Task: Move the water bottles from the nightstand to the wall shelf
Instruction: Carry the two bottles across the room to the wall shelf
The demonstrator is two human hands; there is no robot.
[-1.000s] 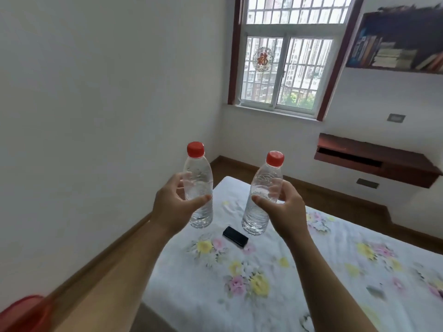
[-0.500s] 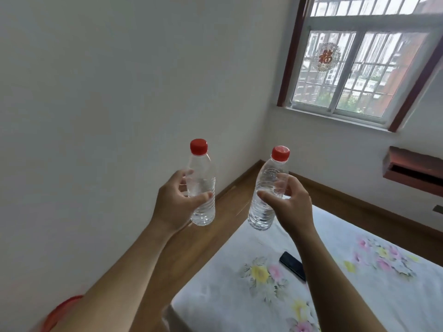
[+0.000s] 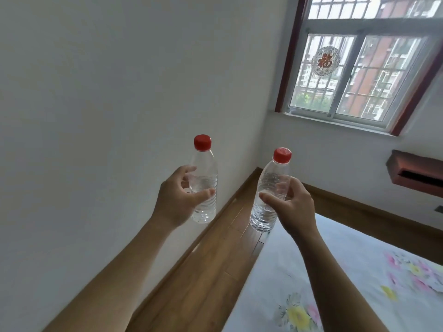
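Note:
Two clear water bottles with red caps are held up in the air in front of me. My left hand point(image 3: 178, 200) grips the left bottle point(image 3: 204, 188) round its middle, upright against the white wall. My right hand point(image 3: 291, 209) grips the right bottle point(image 3: 268, 195), which leans slightly to the right, above the floor strip beside the bed. A brown wall shelf point(image 3: 417, 172) juts from the wall at the right edge, below the window. The nightstand is out of view.
A bed with a white floral sheet point(image 3: 347, 283) fills the lower right. A narrow strip of wooden floor point(image 3: 208, 271) runs between the bed and the white wall point(image 3: 96, 116) on the left. A barred window point(image 3: 359, 75) is at the upper right.
The view has swung left: the wall shelf slid to the right edge, the upper bookshelf and the black phone on the bed left view. Both hands still hold their bottles.

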